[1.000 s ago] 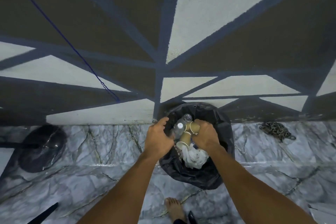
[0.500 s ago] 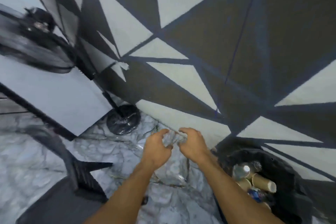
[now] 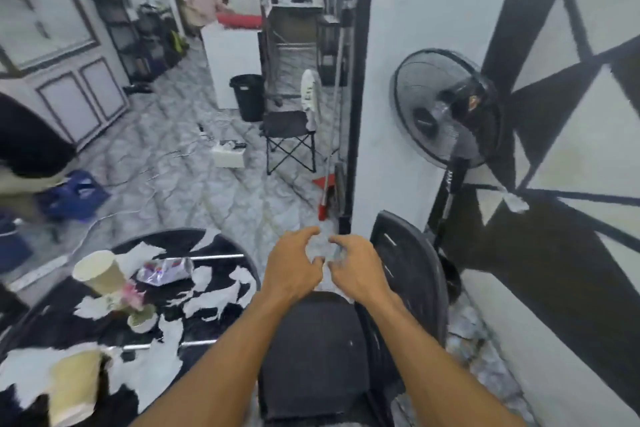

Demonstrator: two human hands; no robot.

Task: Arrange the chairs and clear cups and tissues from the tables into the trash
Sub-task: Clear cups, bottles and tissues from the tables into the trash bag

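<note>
Cups on round black bench (image 3: 180, 239), lower left: far cup (image 3: 98, 274), near cup (image 3: 74, 385). Torn tissues (image 3: 207, 302) scattered between them.
Left hand (image 3: 294, 267) and right hand (image 3: 356, 267) hover close together above black chair (image 3: 311, 357). Fingers loosely curled, nothing seen in them.
Step, judged: reaching for pickup at bench.
Next move: swing left, grip cups, scoop tissues, avoiding flower pot (image 3: 138, 315).

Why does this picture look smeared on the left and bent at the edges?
Head view: blur smears the left edge and the near paper cup; the wide lens bows the white panel; the left hand and right hand, mid-frame, look sharpest.
</note>
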